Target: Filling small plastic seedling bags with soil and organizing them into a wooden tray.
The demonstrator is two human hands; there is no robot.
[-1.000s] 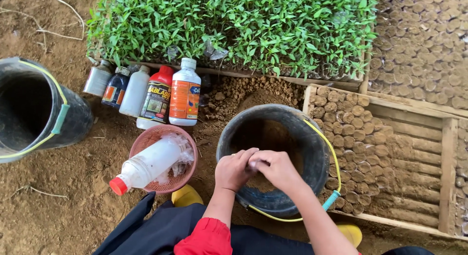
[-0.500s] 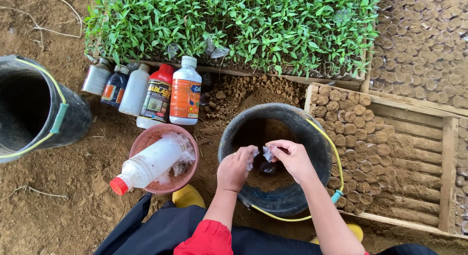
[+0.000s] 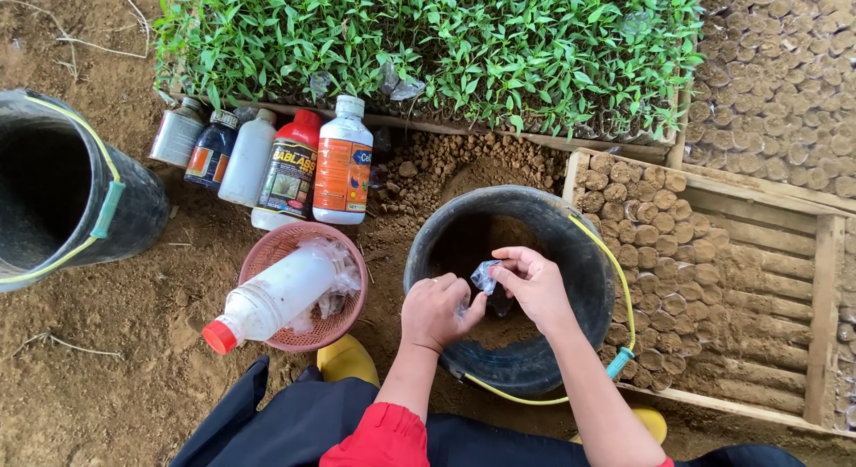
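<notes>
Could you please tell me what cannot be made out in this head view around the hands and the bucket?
- Plastic bag: crumpled between the left hand and right hand; its contents cannot be told.
- Bucket bottom: dark, and partly covered by both hands.
- Second bucket: cut off by the left edge, inside in shadow.
- Basket contents: hidden under the lying bottle.
- Yellow boots: mostly hidden by the person's legs.

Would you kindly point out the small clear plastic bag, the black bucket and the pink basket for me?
small clear plastic bag [image 3: 484,275], head view, crumpled upper part.
black bucket [image 3: 426,253], head view, left rim.
pink basket [image 3: 283,241], head view, upper rim.
</notes>
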